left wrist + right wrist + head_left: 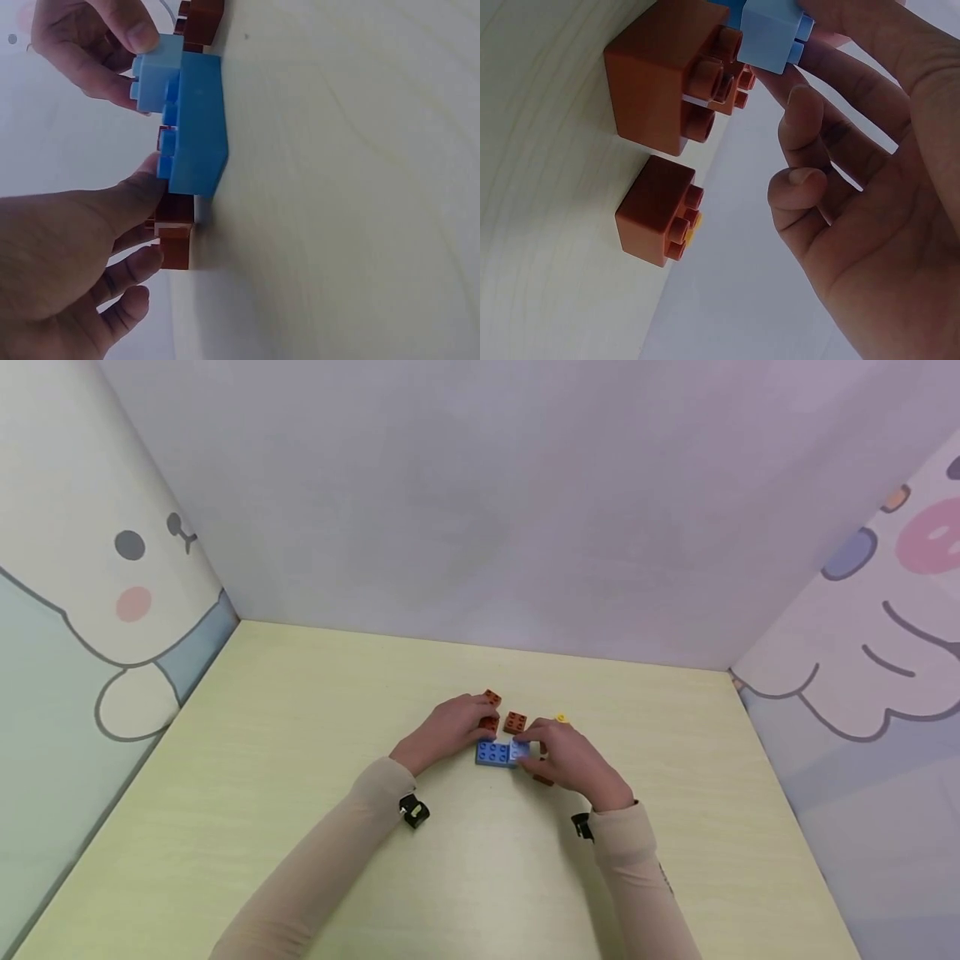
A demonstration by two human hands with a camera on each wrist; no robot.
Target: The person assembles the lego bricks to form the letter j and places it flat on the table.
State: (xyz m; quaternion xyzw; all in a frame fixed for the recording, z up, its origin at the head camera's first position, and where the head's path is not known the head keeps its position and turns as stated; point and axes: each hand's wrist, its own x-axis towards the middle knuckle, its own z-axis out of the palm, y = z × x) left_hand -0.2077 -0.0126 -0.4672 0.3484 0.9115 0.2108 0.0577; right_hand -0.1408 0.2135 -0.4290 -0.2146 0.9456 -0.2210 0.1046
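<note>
My right hand (566, 756) pinches a light blue toy brick (161, 73) between thumb and fingers. That brick sits over one end of a longer blue brick (492, 753), overlapping its studs. Left of them, my left hand (453, 727) has its thumb and index finger on either side of a brown brick (489, 725), right behind the long blue brick. The left thumb lies close to the blue brick's studs in the left wrist view, and the other fingers are loosely bent. Part of the brown brick is hidden by the fingers.
More brown bricks lie close by: one (492, 697) behind the left fingers, one (515, 722) between the hands, one (544, 779) partly under the right hand. A yellow brick (561, 717) shows behind the right hand. Walls with cartoon drawings enclose the pale table (337, 668).
</note>
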